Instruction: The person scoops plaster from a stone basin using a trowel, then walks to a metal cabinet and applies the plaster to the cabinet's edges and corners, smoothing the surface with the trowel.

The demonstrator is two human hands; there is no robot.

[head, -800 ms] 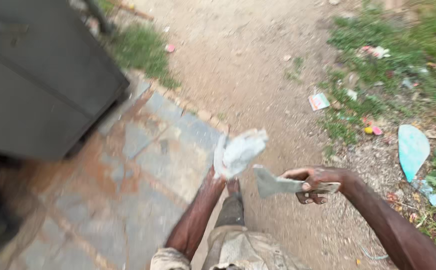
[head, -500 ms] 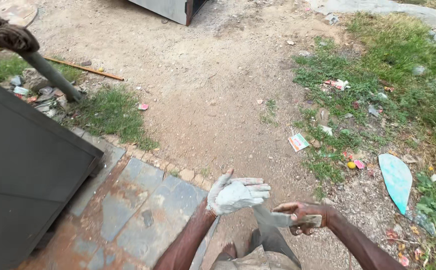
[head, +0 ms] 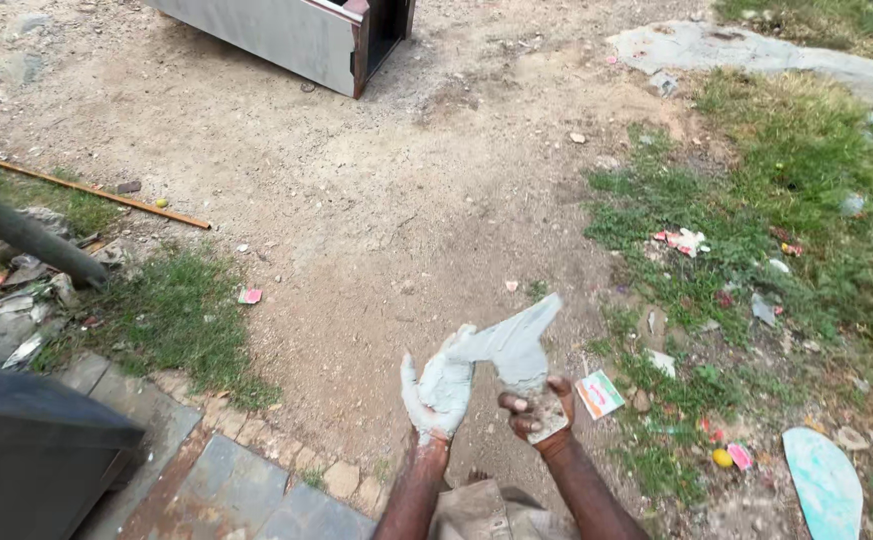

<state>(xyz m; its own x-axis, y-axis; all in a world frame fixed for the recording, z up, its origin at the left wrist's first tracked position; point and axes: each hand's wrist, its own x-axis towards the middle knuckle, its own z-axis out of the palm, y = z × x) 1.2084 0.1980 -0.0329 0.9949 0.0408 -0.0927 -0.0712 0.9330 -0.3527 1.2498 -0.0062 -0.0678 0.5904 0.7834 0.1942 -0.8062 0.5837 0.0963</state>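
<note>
My left hand (head: 439, 393) is coated in pale grey paste, fingers raised and curled against the blade of a trowel (head: 514, 349). That trowel is smeared with the same grey paste and points up and to the right. My right hand (head: 536, 412) grips its lower end, low in the middle of the head view. Both forearms rise from the bottom edge above bare dirt ground.
A dark metal box (head: 31, 455) fills the lower left beside stone paving (head: 256, 490). A grey metal cabinet (head: 291, 35) lies at the top. A stick (head: 86, 190) and a pipe (head: 26, 240) lie left. Litter dots the grass (head: 786, 230), with a pale blue shard (head: 824, 482) at lower right.
The view has lifted from the paving towards the dirt yard. My hands have come together, and the left hand now touches the trowel blade that the right hand has raised.
</note>
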